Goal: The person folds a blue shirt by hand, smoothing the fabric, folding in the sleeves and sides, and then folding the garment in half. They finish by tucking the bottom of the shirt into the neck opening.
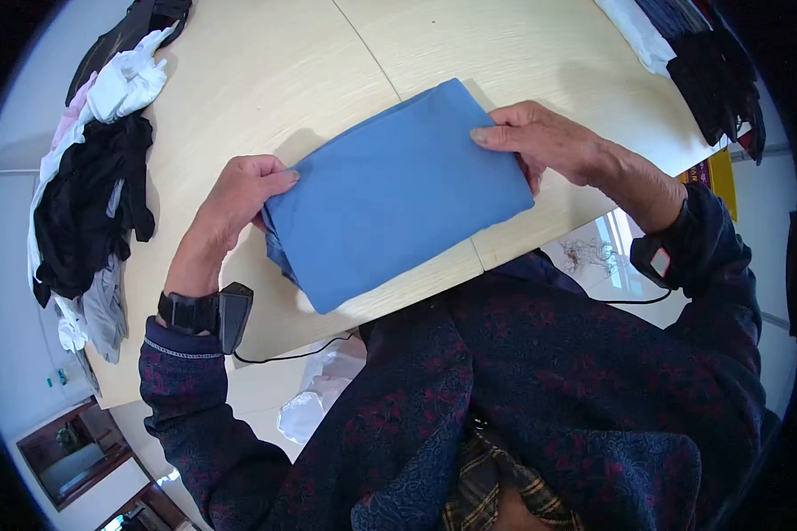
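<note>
A blue cloth garment (pixel 398 190), folded into a flat rectangle, is held tilted over the near part of the wooden table. My left hand (pixel 248 195) grips its left edge, thumb on top and fingers tucked beneath. On the opposite side my right hand (pixel 536 142) pinches the right edge the same way, its thumb lying on the upper face. Darker folded layers peek out below the garment's left edge. The undersides of the fingers are mostly hidden by the cloth.
Along the table's left edge lies a heap of black clothes (pixel 97 199) with white garments (pixel 128 84) and grey ones. More dark clothing (pixel 713 84) is piled at the far right corner. The pale wooden table (pixel 274 80) has a seam across it. A whitish bag (pixel 323 389) sits below the near edge.
</note>
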Motion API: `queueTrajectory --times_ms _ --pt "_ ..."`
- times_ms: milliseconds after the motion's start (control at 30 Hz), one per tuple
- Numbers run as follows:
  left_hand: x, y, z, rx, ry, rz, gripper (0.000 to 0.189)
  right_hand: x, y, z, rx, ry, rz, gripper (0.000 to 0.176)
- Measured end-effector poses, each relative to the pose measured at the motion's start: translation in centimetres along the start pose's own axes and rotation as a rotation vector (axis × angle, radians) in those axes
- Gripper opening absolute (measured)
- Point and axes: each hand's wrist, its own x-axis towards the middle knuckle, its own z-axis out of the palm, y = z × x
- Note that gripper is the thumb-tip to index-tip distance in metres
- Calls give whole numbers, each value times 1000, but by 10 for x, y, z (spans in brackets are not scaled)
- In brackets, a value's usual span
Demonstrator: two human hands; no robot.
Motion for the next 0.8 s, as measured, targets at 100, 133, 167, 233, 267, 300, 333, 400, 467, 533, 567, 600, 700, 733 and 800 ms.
queueTrajectory --times_ms 100,133,167,233,267,300,333,400,467,533,567,600,700,733,800 --pt "-16 8 4 217 177 78 25 -13 -1 -2 -128 125 -112 59" --pt "-22 3 8 379 362 257 27 -18 -1 -2 -168 159 -156 59" --pt "-29 -4 13 544 550 436 31 -21 3 0 -208 275 -250 60" --pt "-50 -8 30 588 693 671 47 -26 12 9 -281 512 -440 61" --pt "-62 -5 43 617 646 747 50 -31 7 16 -390 507 -491 60" --pt "-71 -2 59 644 599 821 53 -36 1 24 -500 499 -543 60" --pt "-77 2 75 728 570 891 58 -39 -5 33 -610 488 -599 61" --pt "-84 5 97 819 543 970 67 -34 -13 54 -882 423 -737 71" --pt "-76 0 108 831 547 1003 74 -19 -15 64 -1073 419 -791 68" --pt "-63 -17 113 864 549 893 85 -1 -12 67 -1135 355 -734 71" --pt "-59 -22 115 870 556 838 87 5 -10 67 -1165 326 -700 73" --pt "-55 -25 117 874 559 787 88 8 -9 69 -1172 334 -721 72" --pt "-57 -27 120 871 588 729 91 14 -5 69 -1176 344 -741 72" --pt "-57 -27 122 870 588 722 91 14 -5 69 -1169 339 -735 73" --pt "-56 -28 122 872 589 709 90 15 -3 69 -1142 341 -739 74"
